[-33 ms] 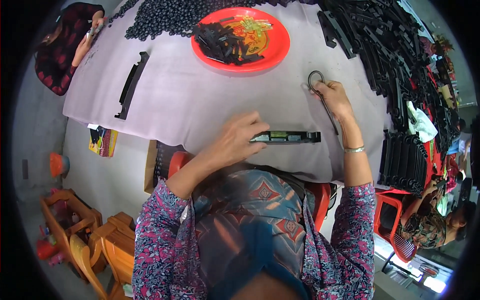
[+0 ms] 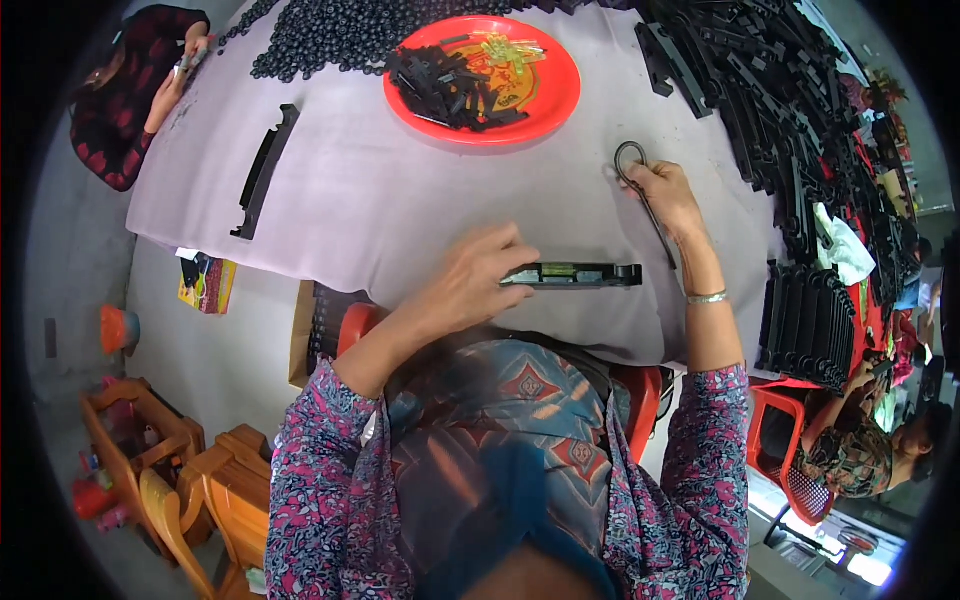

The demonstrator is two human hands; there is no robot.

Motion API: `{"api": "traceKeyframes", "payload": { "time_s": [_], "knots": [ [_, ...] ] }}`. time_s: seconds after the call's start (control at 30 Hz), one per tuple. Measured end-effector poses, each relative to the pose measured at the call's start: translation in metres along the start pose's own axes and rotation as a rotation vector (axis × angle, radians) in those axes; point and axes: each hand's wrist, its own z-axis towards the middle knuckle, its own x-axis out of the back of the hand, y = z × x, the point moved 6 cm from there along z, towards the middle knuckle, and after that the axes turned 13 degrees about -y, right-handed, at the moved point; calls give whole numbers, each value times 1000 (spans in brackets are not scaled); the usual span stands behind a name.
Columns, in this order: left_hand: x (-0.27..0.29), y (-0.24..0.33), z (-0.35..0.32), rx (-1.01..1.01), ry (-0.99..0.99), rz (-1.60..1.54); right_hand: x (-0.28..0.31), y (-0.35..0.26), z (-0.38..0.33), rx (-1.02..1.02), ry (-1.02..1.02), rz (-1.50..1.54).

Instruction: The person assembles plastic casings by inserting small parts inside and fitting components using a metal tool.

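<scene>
Near the table's front edge lies a short black spirit level (image 2: 583,273) with a yellow-green vial at its middle. My left hand (image 2: 478,275) grips its left end between thumb and fingers. Farther right, my right hand (image 2: 668,198) is closed on a dark metal rod (image 2: 656,222) with a looped top. Its thin straight end slants down toward the cloth, to the right of the level. A red plate (image 2: 556,98) beyond my hands carries a heap of small black strips (image 2: 440,85) and several clear yellowish vials (image 2: 512,50).
Another black level body (image 2: 265,170) lies at the left on the grey cloth (image 2: 340,190). Black round pieces (image 2: 325,35) are heaped at the back. Many black bodies (image 2: 765,100) pile up along the right. Co-workers sit at the far left (image 2: 120,110) and lower right (image 2: 860,445).
</scene>
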Motion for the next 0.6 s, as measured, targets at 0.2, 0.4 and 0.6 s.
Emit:
{"api": "traceKeyframes", "payload": {
  "time_s": [0.2, 0.4, 0.6],
  "knots": [
    [-1, -5, 1, -50, 17, -27, 0, 3, 9, 3, 0, -175],
    [-3, -8, 1, -58, 16, -67, 10, 16, 14, 70, 91, -238],
    [-2, -10, 0, -51, 32, -59, 9, 9, 6, 131, 211, -298]
  ]
}}
